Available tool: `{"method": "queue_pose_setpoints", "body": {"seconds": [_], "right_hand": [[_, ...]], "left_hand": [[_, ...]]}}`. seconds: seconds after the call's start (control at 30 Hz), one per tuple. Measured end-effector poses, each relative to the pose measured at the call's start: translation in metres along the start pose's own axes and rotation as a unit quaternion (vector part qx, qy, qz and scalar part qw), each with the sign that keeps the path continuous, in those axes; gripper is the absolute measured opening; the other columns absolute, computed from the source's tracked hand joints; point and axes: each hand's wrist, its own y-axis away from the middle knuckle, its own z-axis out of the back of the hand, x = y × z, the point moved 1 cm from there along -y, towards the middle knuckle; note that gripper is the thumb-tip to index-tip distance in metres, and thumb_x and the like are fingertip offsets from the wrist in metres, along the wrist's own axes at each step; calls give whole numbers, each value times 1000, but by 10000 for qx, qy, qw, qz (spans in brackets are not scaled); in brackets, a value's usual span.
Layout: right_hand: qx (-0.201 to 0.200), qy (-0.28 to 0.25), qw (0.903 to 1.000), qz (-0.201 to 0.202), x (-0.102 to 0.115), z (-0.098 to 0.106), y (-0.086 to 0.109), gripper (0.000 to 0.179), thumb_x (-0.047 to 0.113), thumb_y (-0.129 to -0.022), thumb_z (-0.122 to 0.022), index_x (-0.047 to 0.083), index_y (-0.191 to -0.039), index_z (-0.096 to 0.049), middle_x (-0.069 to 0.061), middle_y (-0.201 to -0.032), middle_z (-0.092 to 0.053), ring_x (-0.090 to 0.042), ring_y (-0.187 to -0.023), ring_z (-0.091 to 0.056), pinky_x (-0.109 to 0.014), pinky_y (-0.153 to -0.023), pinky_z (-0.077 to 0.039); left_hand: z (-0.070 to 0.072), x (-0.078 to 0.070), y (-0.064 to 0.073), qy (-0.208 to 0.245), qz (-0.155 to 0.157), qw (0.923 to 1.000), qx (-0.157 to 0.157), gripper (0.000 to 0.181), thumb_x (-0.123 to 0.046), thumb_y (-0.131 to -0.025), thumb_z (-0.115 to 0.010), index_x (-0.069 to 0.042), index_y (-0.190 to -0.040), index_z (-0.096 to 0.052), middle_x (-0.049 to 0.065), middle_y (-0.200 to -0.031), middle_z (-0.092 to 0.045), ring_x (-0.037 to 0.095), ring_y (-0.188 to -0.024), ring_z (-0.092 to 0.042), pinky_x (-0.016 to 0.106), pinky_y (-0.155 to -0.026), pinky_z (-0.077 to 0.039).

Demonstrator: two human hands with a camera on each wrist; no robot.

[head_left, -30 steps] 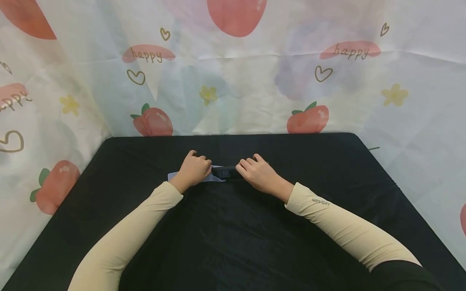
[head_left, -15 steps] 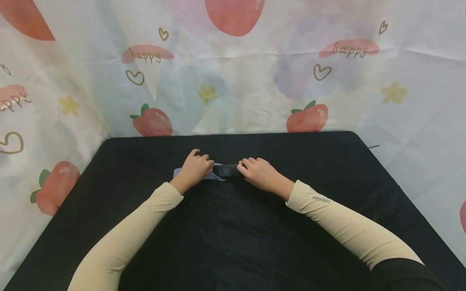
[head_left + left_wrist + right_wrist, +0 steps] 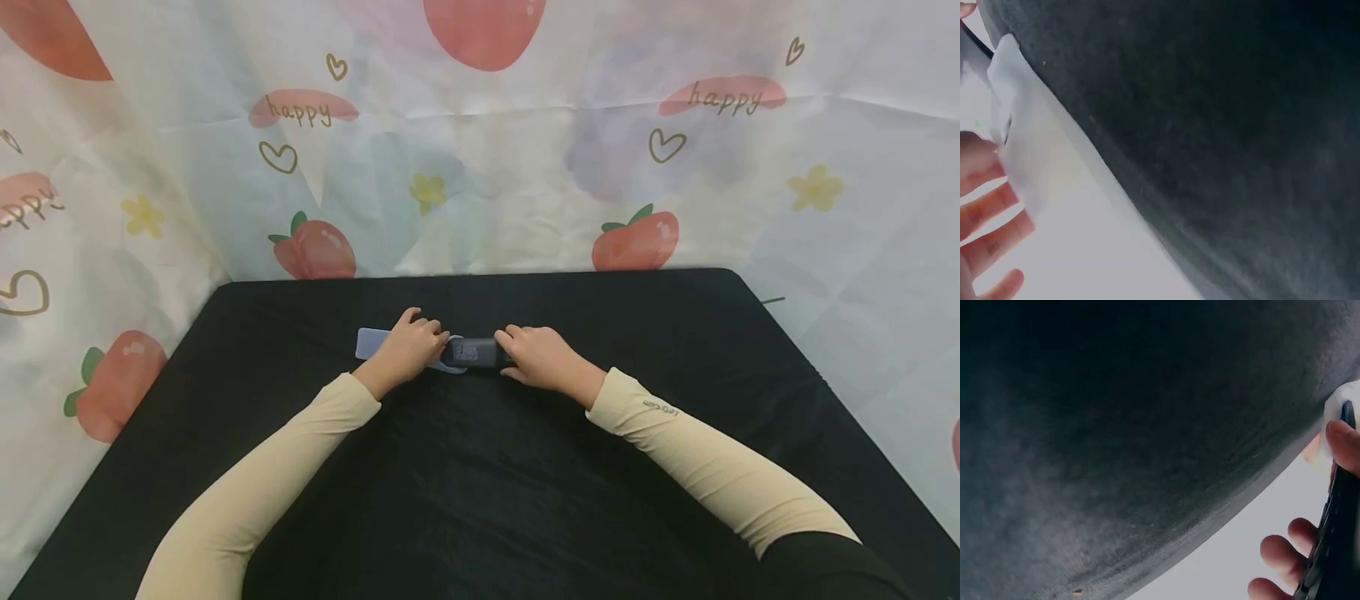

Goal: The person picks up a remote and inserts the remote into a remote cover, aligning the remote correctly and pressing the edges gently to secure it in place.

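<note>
Near the far middle of the black table, my left hand (image 3: 408, 350) grips a pale blue-grey flat piece (image 3: 371, 342). The piece looks thin and bendy, with a rounded left end; in the left wrist view it fills the lower left as a whitish sheet (image 3: 1066, 187). Its right end curves about the near end of a dark oblong object (image 3: 474, 352) with a small printed label. My right hand (image 3: 543, 357) holds the other end of that dark object. In the right wrist view the thumb and fingers are on its dark, ridged side (image 3: 1329, 531). Its exact kind I cannot tell.
A black cloth covers the table (image 3: 495, 500). Behind it and to both sides hangs a pale curtain (image 3: 480, 192) printed with fruit, hearts and flowers. The table's far edge lies just beyond the hands.
Both hands have shifted slightly right. The dark object has turned so its labelled face shows more. The left end of the pale piece now sits higher and shows more of its width.
</note>
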Motion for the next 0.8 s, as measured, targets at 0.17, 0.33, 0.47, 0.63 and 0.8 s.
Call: {"method": "queue_pose_setpoints", "body": {"seconds": [0.17, 0.33, 0.47, 0.63, 0.8], "right_hand": [[337, -333, 9984, -316, -4, -4, -2, 50, 38, -77, -75, 5, -108, -54, -9, -92, -62, -17, -70, -63, -32, -63, -54], [392, -680, 9957, -494, -6, -4, -2, 49, 38, -78, -75, 6, -108, -53, -8, -92, -61, -16, -67, -60, -31, -61, -51], [326, -977, 9927, -625, -6, 0, 0, 47, 38, -78, -74, 7, -107, -53, -7, -91, -60, -14, -64, -55, -30, -60, -49], [19, -1282, 9897, -641, -6, 7, 4, 47, 39, -77, -75, 8, -106, -54, -5, -89, -60, -13, -63, -52, -29, -60, -47], [-478, -1297, 9894, -449, -8, 12, 10, 47, 36, -75, -77, 7, -107, -57, -6, -91, -63, -14, -67, -56, -30, -61, -49]], "left_hand": [[-1, 6, 5, 773, 112, 9909, 1100, 60, -45, -83, -66, -12, -132, -54, 6, -117, -59, 21, -108, -59, 51, -107, -32], [-1, 12, 8, 1185, 34, 9875, 1035, 69, -42, -77, -74, -9, -134, -51, 8, -118, -56, 23, -108, -57, 51, -108, -32], [1, 13, 9, 1323, 92, 9893, 603, 61, -36, -78, -75, -9, -129, -55, 8, -114, -58, 23, -106, -58, 49, -106, -34], [5, 15, 9, 1347, 232, 9905, 128, 55, -35, -77, -75, -11, -124, -59, 6, -111, -61, 22, -104, -59, 48, -106, -35], [9, 14, 11, 1413, 306, 9894, -133, 56, -35, -77, -75, -12, -126, -59, 6, -112, -62, 22, -107, -58, 48, -107, -34]]}}
